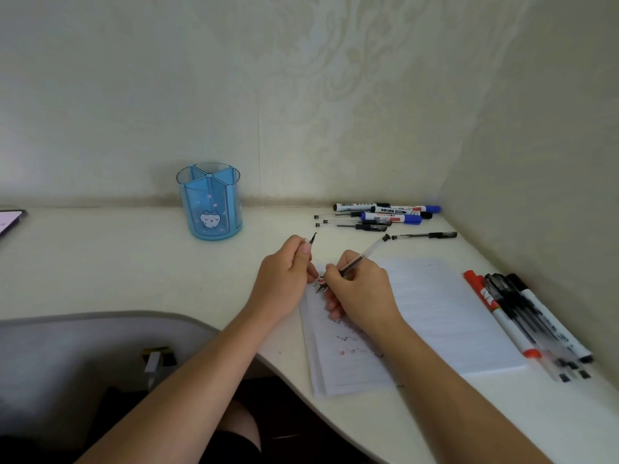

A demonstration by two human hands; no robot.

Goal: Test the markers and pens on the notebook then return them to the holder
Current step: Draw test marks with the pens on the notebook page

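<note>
My right hand [360, 296] grips a clear gel pen [365, 254] with its tip down on the top left corner of the open lined notebook [442, 316]. My left hand [284, 279] rests beside it at the notebook's edge and pinches the pen's cap [311, 239]. Small ink marks dot the notebook's left page. The blue divided holder [211, 202] stands by the wall at the back left and looks empty.
Several markers and pens [382, 216] lie in a pile by the back wall, with one black pen [425, 235] apart. Another row of markers and pens [526, 326] lies right of the notebook. A phone [10, 221] sits at the far left edge. A chair [83, 346] stands under the desk.
</note>
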